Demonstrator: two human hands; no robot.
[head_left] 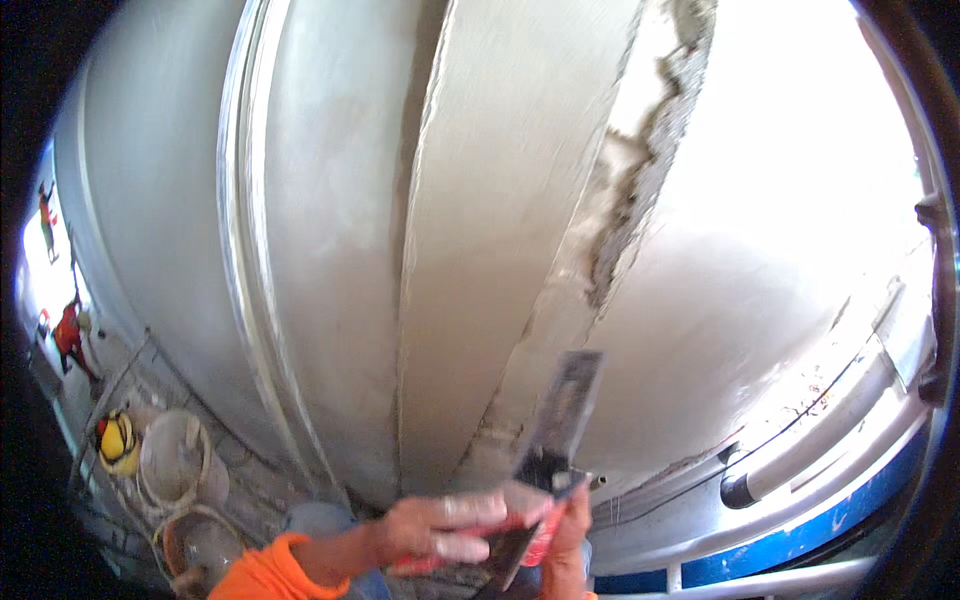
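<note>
My right hand [568,540] is closed on the red handle of a trowel [570,400], whose long rectangular blade points up at the wall and is smeared with grey. Beside it, my left hand [450,525] is closed round a flat red tool [525,500]; its exact kind is partly hidden by my fingers. Grey-white residue coats the left fingers. Ahead of the blade stands a plastered wall [500,220] with a raised vertical band. Along the band's right side runs a rough, broken strip of mortar [640,190], ragged at the upper part and smoother lower down.
Buckets [185,460] and a round tub [200,540] stand at lower left, near a yellow container [118,440]. A person in orange [70,335] is farther off. A metal strip [245,200] runs up the wall. At right are a pipe [770,475] and a blue beam [800,530].
</note>
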